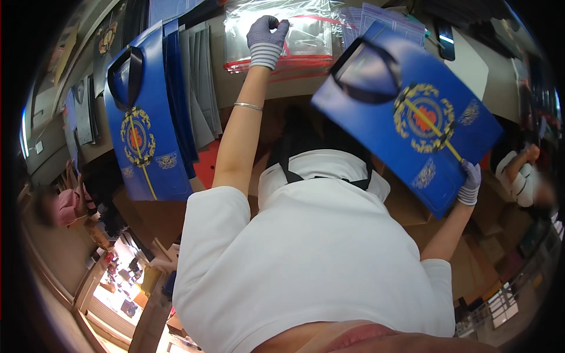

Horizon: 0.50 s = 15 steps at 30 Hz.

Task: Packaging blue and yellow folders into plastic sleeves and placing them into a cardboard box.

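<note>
Currently the blue paper bag [415,126] is at two o'clock from the middle of the view, tilted, with its black ribbon handle [382,88] toward ten o'clock and its base toward four. The right hand [469,182], in a grey knitted glove with a striped cuff, is at three o'clock; its fingers are closed on the bag's edge near the base, gripping it. A gold, yellow and red emblem [425,117] decorates the face turned to the camera.

At twelve o'clock the left hand [267,42], gloved alike, is over a stack of clear plastic sleeves [312,44] with red edges. Its fingers are curled, the thumb near the forefinger beside a red strip; I cannot tell whether they pinch a sleeve. A thin bracelet [248,106] circles the left wrist.

More blue bags [138,170] stand upright at ten o'clock, with grey bags [201,82] just beside them, toward eleven. Patterned lilac sheets [403,26] lie at one o'clock, partly behind the held bag, and a dark phone [445,40] lies between one and two. Near the rim, a person in pink [69,206] is at nine o'clock and a person in white [518,176] at three.
</note>
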Tool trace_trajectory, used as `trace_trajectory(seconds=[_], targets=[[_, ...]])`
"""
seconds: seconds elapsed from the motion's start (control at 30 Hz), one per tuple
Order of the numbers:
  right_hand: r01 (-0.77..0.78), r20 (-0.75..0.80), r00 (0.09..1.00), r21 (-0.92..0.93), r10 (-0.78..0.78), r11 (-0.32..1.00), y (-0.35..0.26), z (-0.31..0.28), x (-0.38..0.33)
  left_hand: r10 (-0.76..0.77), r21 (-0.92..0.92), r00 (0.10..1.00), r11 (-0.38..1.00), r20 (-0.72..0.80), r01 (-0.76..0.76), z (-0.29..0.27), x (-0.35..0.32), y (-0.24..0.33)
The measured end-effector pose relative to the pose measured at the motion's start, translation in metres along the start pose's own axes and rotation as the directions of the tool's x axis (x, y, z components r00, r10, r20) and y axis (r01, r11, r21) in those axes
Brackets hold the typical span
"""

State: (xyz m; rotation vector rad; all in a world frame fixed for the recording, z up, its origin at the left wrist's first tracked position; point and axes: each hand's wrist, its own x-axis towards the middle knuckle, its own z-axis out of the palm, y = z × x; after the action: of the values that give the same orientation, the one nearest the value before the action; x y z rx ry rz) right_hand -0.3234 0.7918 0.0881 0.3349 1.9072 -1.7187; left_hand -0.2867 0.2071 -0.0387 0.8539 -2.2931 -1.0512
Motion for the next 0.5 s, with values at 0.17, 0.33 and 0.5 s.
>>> trace_trajectory(seconds=[0.17,0.33,0.5], targets=[[0.096,0.123,0.99,-0.27,-0.065,0.958,0.01,0.072,0.002,0.25,0.193,0.963,0.945,0.103,-0.266,0.008,-0.015,0.003],[-0.138,0.295,0.947,0.023,0.125,0.99,0.055,0.106,0.047,0.406,0.256,0.89,0.855,0.207,-0.45,0.02,-0.043,-0.006],[-0.15,0.164,0.98,0.234,0.113,0.961,0.089,0.115,0.052,0.087,0.42,0.996,0.903,0.019,-0.087,0.018,-0.068,-0.033]])
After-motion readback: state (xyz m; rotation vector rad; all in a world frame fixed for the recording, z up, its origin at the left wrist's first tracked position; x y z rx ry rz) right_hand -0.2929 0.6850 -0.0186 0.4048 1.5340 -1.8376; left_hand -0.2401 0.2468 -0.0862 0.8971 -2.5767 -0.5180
